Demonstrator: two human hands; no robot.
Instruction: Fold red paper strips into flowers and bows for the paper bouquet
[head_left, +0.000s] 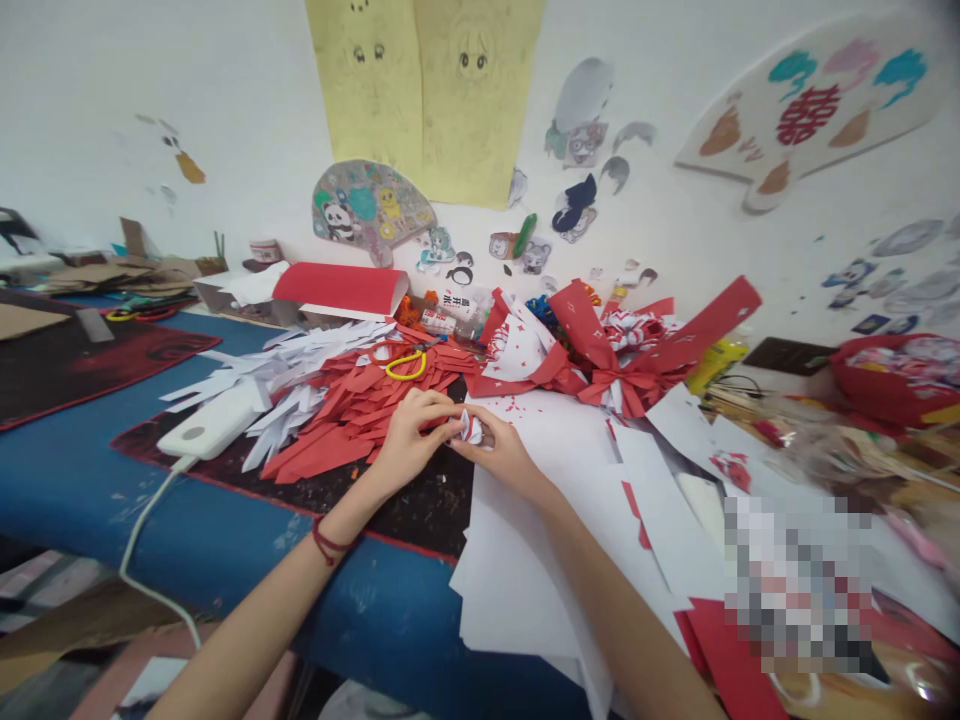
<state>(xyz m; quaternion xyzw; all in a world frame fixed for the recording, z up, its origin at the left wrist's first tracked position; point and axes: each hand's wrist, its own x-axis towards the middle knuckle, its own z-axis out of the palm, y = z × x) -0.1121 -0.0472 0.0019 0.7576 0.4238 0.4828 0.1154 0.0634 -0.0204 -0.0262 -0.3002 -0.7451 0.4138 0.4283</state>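
Gripping small folded paper piece (471, 428) between closed fingers of left hand (414, 432) and right hand (501, 452), kept low over white sheets (525, 570) beneath fingers, likely for steadiness, yellow-handled scissors (406, 365) parked just beyond fingers on red paper strips (341, 420), within reach.

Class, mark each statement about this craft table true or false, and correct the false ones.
1. The left hand and right hand both pinch a small folded paper. True.
2. The scissors are in the right hand. False: they lie on the red paper strips.
3. A red string circles the left wrist. True.
4. The power bank lies right of both hands. False: it lies to their left, beside white strips.
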